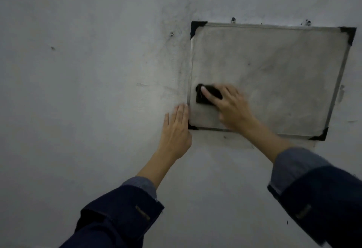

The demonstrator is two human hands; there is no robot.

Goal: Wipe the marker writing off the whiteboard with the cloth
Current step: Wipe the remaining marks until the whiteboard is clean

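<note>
A small whiteboard [274, 67] with a metal frame and black corner caps hangs on a grey wall. Its surface looks smudged grey, with no legible writing that I can make out. My right hand [231, 108] presses a dark folded cloth [203, 96] flat against the board's lower left area, fingers spread over it. My left hand [176, 130] lies flat with fingers together on the wall, touching the board's lower left corner and holding nothing. The right hand is slightly blurred.
The grey wall [88, 91] around the board carries dark scuffs and smears, mostly along the board's left edge. A screw [172, 33] sticks out left of the board, and another fixing [233, 19] sits above its top edge.
</note>
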